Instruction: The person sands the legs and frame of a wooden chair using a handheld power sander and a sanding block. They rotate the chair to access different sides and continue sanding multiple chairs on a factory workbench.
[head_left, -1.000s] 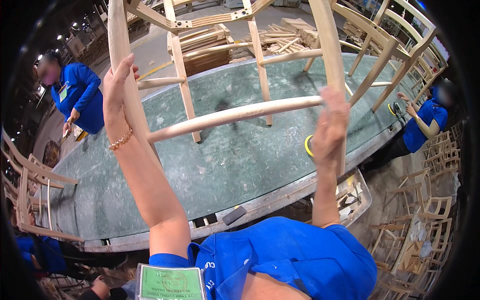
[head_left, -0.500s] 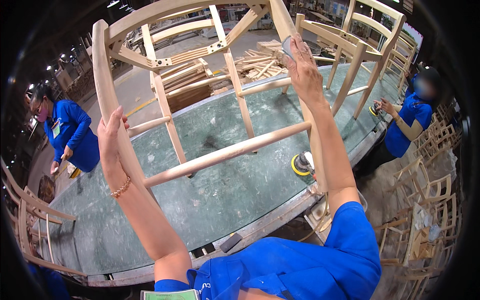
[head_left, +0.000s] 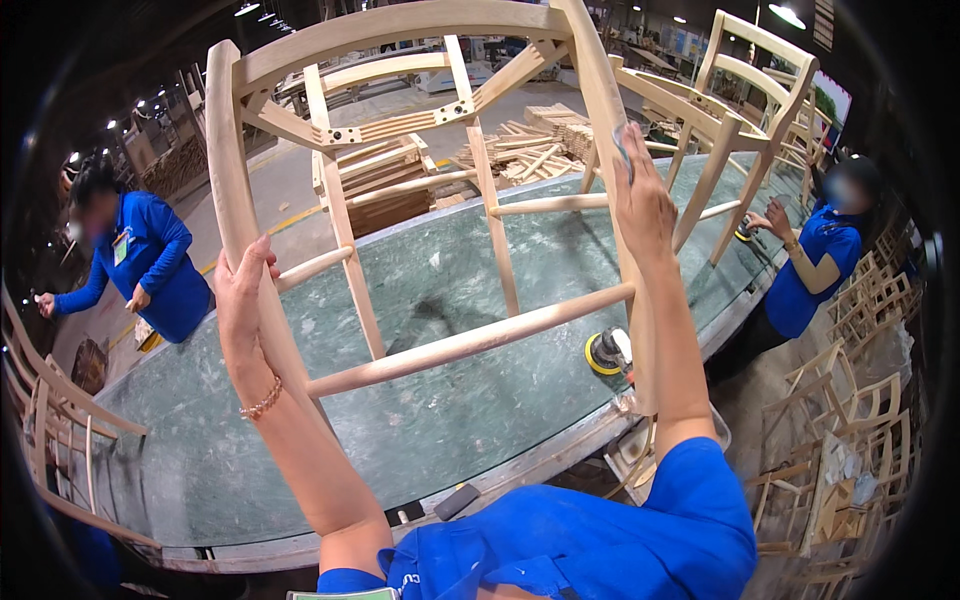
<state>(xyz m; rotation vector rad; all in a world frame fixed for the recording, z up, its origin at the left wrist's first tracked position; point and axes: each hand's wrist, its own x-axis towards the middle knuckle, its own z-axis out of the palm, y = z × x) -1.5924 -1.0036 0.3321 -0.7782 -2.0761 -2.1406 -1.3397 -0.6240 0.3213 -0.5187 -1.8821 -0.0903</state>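
Note:
A bare wooden chair frame [head_left: 470, 345] stands on the green worktable, its legs and rails facing me. My left hand [head_left: 245, 300] is closed round the frame's left leg, thumb up along the wood. My right hand [head_left: 645, 205] lies along the right leg, fingers stretched and pressing a thin grey-blue sheet, apparently sandpaper [head_left: 621, 150], against it. Only the edge of that sheet shows past my fingers. Beyond the right leg's lower part, a black-and-yellow orbital sander [head_left: 605, 352] rests on the table.
The green tabletop [head_left: 450, 420] has a small dark block [head_left: 457, 502] at its near edge. Another chair frame [head_left: 735, 130] stands at the right, where a co-worker [head_left: 815, 260] handles a sander. A second co-worker [head_left: 155, 260] stands at the left. Wood pieces [head_left: 530, 145] are piled behind.
My right hand has slid a little down the right leg with the sheet. My left hand keeps its hold. The left co-worker's arm has swung outward. The whole view has shifted slightly.

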